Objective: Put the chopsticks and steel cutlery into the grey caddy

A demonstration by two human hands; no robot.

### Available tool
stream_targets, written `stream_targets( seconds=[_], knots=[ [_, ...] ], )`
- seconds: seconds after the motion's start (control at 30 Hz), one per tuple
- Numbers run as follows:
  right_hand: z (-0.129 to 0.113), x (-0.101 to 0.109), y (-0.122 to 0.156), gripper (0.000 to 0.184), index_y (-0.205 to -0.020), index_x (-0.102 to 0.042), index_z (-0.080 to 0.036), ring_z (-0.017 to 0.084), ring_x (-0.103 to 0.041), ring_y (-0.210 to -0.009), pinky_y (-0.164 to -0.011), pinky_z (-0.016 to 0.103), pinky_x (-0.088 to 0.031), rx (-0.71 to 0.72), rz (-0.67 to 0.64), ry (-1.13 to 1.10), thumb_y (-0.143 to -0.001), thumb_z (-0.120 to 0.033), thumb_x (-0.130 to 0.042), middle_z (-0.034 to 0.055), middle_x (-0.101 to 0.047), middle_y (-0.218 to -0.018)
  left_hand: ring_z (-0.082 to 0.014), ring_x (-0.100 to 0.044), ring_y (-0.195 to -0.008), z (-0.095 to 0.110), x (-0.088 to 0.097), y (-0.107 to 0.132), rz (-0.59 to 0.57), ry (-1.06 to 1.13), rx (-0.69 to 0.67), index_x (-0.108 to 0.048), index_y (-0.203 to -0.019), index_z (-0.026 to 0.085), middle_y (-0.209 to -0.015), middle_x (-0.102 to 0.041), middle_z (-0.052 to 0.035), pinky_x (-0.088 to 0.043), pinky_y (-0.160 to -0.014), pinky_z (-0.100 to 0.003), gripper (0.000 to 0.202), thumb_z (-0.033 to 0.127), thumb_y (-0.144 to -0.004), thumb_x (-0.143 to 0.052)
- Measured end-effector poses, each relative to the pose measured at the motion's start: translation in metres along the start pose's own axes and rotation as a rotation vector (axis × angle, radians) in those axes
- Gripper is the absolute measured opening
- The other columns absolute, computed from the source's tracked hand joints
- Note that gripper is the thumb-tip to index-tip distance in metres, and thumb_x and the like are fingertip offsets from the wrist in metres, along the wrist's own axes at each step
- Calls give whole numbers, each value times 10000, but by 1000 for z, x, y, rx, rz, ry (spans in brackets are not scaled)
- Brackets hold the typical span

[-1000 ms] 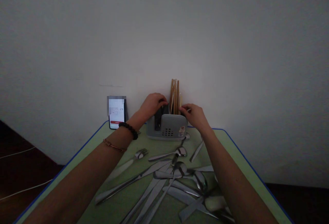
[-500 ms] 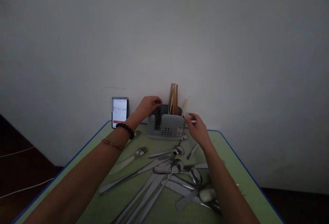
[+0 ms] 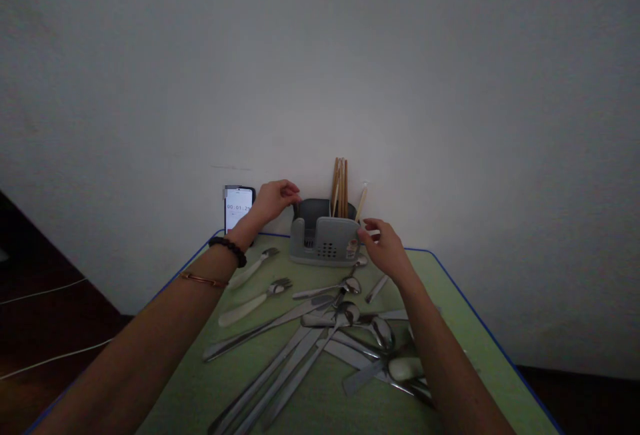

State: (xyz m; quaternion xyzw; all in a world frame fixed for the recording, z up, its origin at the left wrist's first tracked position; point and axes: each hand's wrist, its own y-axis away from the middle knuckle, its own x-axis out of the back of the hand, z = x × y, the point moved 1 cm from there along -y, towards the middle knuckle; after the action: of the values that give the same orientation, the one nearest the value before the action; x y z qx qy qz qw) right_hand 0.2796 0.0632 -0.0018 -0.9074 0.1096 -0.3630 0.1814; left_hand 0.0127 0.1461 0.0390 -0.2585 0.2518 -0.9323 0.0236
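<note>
The left hand (image 3: pixel 273 198) is curled, its fingertips (image 3: pixel 295 194) bent down at the back left corner of a grey cutlery holder (image 3: pixel 325 240). The dim light does not show whether they clamp the rim or only rest on it. A black bead bracelet (image 3: pixel 227 250) sits on that wrist, with a thin bangle (image 3: pixel 197 280) further down the forearm. Just behind the hand, a phone (image 3: pixel 239 207) with a lit screen leans on the wall.

The right hand (image 3: pixel 386 253) is at the holder's right wall, fingers loosely bent, thumb and forefinger close together. I cannot tell whether anything is pinched between them. Just above its fingertips, a pale chopstick (image 3: pixel 361 200) leans out of the holder, tilted to the right. Between the two hands, a bundle of brown wooden chopsticks (image 3: pixel 340 185) stands nearly upright in the holder's back part.

Below the hands, on the green table (image 3: pixel 460 328), lies loose cutlery: a spoon (image 3: pixel 327 290) just in front of the holder, a pale-handled fork (image 3: pixel 255 302) under the left forearm, and a crossed heap of knives and spoons (image 3: pixel 320 348) between the forearms.
</note>
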Motion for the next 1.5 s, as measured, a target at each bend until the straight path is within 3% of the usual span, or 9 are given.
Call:
stream_targets(
  seconds=[0.4, 0.67, 0.87, 0.97, 1.03, 1.2, 1.27, 1.37, 1.5],
  knots=[
    [-4, 2, 0, 328, -1110, -570, -119, 152, -633, -715, -716, 328, -519, -22, -24, 7, -818, -265, -536, 148, -597, -1072, -152, -648, -741, -7, -17, 3, 120, 31, -65, -619, -836, 158, -761, -696, -37, -511, -748, -295, 193, 260, -687, -687],
    [-4, 0, 2, 315, -1111, -564, -145, 134, -620, -692, -717, 312, -514, -6, -35, 21, -820, -262, -536, 117, -592, -1047, -140, -613, -782, -9, -20, 11, 156, -39, -67, -571, -978, 171, -1036, -648, -65, -489, -672, -257, 319, 257, -692, -682],
    [-8, 3, 3, 433, -1214, -506, -93, 138, -618, -687, -740, 318, -503, -26, -76, 105, -816, -257, -557, 163, -584, -1106, -119, -565, -728, 16, -14, 40, 367, -71, -31, -555, -1009, 158, -953, -587, -50, -452, -610, -224, 292, 213, -726, -606],
    [-9, 10, 6, 400, -1173, -557, -94, 156, -632, -712, -722, 299, -497, 9, -167, 185, -818, -278, -569, 175, -606, -1097, -122, -554, -706, 34, -9, 59, 368, -98, -34, -562, -964, 161, -871, -580, -32, -440, -599, -226, 215, 216, -757, -561],
    [-10, 16, 9, 298, -1060, -632, -124, 173, -642, -737, -714, 285, -491, 57, -256, 221, -817, -288, -577, 147, -653, -1020, -130, -558, -676, 43, -8, 72, 248, -124, -4, -573, -910, 172, -795, -597, -17, -437, -593, -234, 149, 234, -779, -537],
    [-16, 27, 24, 290, -1060, -662, -193, 191, -660, -772, -696, 266, -489, 107, -448, 216, -787, -282, -622, 86, -703, -971, -159, -607, -708, 65, -20, 103, -484, -221, -91, -623, -904, 199, -813, -673, -24, -450, -636, -250, 166, 290, -808, -524],
    [-18, 31, 30, 357, -1112, -644, -210, 190, -662, -754, -679, 267, -489, 76, -461, 257, -764, -296, -649, 84, -705, -994, -172, -627, -762, 74, -28, 116, -692, -278, -138, -638, -934, 212, -883, -692, -37, -450, -662, -249, 193, 312, -815, -524],
    [-16, 37, 39, 381, -1137, -634, -221, 195, -667, -762, -665, 270, -489, 28, -477, 315, -770, -321, -642, 87, -707, -1007, -199, -636, -864, 82, -39, 130, -827, -381, -172, -650, -962, 225, -981, -694, -52, -453, -715, -256, 222, 340, -819, -526],
    [-3, 44, 49, 326, -1054, -676, -214, 198, -679, -748, -636, 267, -496, -43, -583, 349, -743, -314, -664, 80, -728, -929, -235, -623, -944, 73, -53, 141, -819, -568, -140, -649, -990, 213, -1067, -668, -87, -460, -784, -300, 239, 304, -792, -551]
  ],
)
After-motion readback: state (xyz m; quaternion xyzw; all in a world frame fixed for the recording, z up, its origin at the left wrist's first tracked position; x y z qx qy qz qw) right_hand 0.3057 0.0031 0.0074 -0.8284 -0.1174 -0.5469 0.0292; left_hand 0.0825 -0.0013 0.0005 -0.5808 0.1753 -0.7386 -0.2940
